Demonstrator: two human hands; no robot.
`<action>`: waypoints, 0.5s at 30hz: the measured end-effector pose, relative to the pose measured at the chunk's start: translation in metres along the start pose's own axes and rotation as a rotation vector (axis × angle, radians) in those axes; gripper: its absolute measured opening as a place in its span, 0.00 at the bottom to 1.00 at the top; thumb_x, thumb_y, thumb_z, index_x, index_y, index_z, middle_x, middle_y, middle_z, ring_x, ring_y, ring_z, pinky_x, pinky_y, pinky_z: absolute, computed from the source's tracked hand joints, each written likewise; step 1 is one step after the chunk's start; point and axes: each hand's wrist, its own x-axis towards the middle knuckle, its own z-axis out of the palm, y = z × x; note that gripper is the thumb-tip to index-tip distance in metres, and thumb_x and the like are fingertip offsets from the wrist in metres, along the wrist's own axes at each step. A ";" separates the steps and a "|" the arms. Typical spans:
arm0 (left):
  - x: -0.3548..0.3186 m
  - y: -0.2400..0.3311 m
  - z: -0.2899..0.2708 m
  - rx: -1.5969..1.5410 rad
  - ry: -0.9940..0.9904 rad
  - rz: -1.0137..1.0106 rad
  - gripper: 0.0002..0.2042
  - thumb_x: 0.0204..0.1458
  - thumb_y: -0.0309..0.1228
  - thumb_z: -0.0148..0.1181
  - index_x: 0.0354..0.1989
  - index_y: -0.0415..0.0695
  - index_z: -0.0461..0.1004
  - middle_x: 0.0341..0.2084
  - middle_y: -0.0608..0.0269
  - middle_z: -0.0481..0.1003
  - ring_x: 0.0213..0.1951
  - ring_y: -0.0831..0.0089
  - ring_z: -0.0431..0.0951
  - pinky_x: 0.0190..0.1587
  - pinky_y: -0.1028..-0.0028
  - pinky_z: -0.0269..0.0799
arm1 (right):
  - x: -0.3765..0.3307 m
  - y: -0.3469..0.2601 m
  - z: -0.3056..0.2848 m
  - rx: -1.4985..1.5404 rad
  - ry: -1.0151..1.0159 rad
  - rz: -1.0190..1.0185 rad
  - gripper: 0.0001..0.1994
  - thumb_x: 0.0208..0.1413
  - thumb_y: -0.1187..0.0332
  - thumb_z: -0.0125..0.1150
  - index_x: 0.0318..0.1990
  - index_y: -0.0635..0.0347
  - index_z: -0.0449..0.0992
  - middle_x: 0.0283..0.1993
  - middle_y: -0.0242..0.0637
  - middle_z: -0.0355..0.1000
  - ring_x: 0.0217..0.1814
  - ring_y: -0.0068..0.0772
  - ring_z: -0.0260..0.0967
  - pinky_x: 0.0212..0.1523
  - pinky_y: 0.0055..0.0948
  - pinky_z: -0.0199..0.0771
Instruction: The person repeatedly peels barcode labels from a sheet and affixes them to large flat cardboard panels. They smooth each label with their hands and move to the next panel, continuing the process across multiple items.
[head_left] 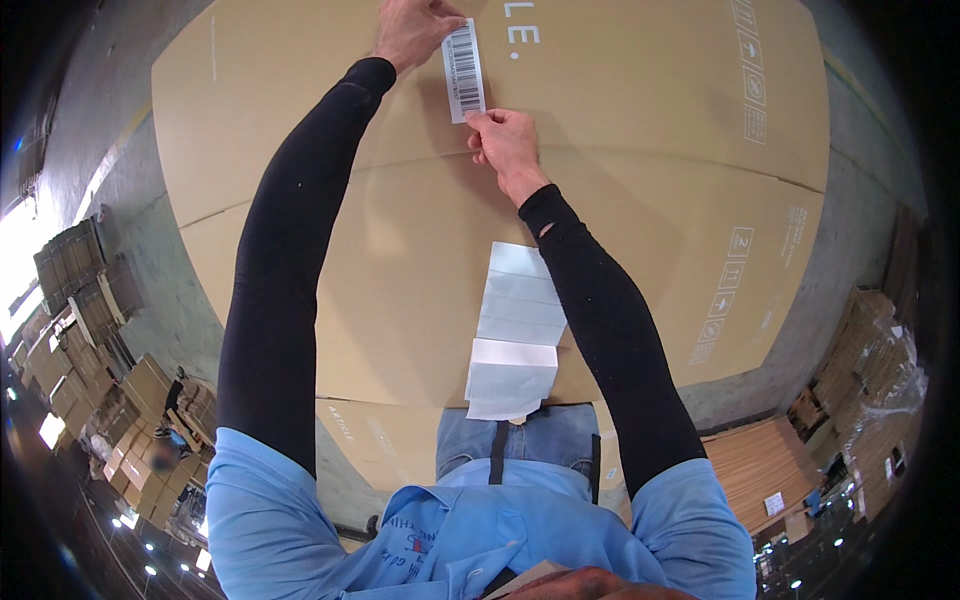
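A white barcode label (463,72) is stretched between my two hands over the top of a large brown cardboard box (350,230). My left hand (412,32) pinches its far end. The near end is between the fingertips of my right hand (505,142), whose other fingers curl in. Whether the label touches the cardboard I cannot tell. Nearer to my body, a folded strip of white label sheets (515,310) lies on the box, partly behind my right forearm, and its end reaches over the near edge.
White printed symbols run along the box's right side, and a seam crosses its top. Stacked cartons (130,450) stand beyond the grey floor at left. On the right are a wood-coloured stack (765,475) and flat cardboard with plastic wrap (885,370). Another person (165,455) is far off at left.
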 end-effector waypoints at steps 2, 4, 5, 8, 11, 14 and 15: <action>-0.001 0.005 -0.002 0.009 0.018 0.010 0.12 0.45 0.35 0.68 0.33 0.39 0.82 0.30 0.51 0.83 0.34 0.58 0.84 0.41 0.62 0.78 | 0.000 -0.001 0.001 -0.001 0.006 0.018 0.10 0.58 0.68 0.65 0.33 0.68 0.79 0.21 0.34 0.71 0.19 0.21 0.65 0.19 0.23 0.66; 0.000 0.007 -0.003 0.052 0.005 0.040 0.11 0.45 0.35 0.68 0.30 0.39 0.82 0.29 0.50 0.83 0.33 0.56 0.84 0.39 0.61 0.78 | 0.000 -0.003 0.001 -0.007 0.011 0.026 0.10 0.57 0.68 0.65 0.32 0.68 0.79 0.20 0.34 0.71 0.18 0.21 0.65 0.19 0.24 0.66; 0.000 0.007 -0.003 0.073 -0.001 0.055 0.11 0.44 0.35 0.68 0.29 0.39 0.81 0.29 0.50 0.83 0.33 0.55 0.83 0.38 0.61 0.77 | 0.000 -0.003 0.000 -0.014 0.014 0.027 0.10 0.57 0.68 0.65 0.32 0.68 0.79 0.20 0.34 0.71 0.18 0.21 0.65 0.19 0.24 0.66; 0.000 0.005 -0.001 0.098 0.030 0.090 0.10 0.43 0.35 0.68 0.26 0.39 0.81 0.28 0.51 0.82 0.33 0.52 0.82 0.39 0.59 0.76 | 0.000 -0.002 0.000 -0.053 0.019 0.026 0.10 0.57 0.67 0.65 0.31 0.68 0.79 0.20 0.34 0.71 0.18 0.22 0.65 0.19 0.23 0.65; -0.001 0.002 0.000 0.117 0.058 0.161 0.10 0.43 0.35 0.67 0.25 0.41 0.80 0.27 0.51 0.82 0.34 0.51 0.81 0.42 0.57 0.74 | 0.002 0.000 0.001 -0.095 0.025 0.009 0.11 0.57 0.66 0.65 0.31 0.68 0.80 0.20 0.35 0.74 0.18 0.22 0.69 0.19 0.24 0.67; -0.001 0.001 0.001 0.136 0.085 0.170 0.10 0.43 0.36 0.68 0.25 0.42 0.81 0.27 0.52 0.82 0.35 0.51 0.80 0.45 0.57 0.73 | 0.004 0.004 0.002 -0.099 0.011 0.004 0.11 0.56 0.66 0.65 0.32 0.67 0.81 0.20 0.35 0.75 0.19 0.21 0.70 0.19 0.24 0.68; -0.002 0.000 0.001 0.136 0.080 0.170 0.10 0.43 0.36 0.67 0.25 0.42 0.80 0.28 0.52 0.82 0.36 0.51 0.80 0.45 0.57 0.72 | 0.005 0.005 0.001 -0.093 0.002 0.006 0.11 0.56 0.66 0.65 0.32 0.67 0.81 0.21 0.35 0.75 0.18 0.21 0.70 0.19 0.25 0.68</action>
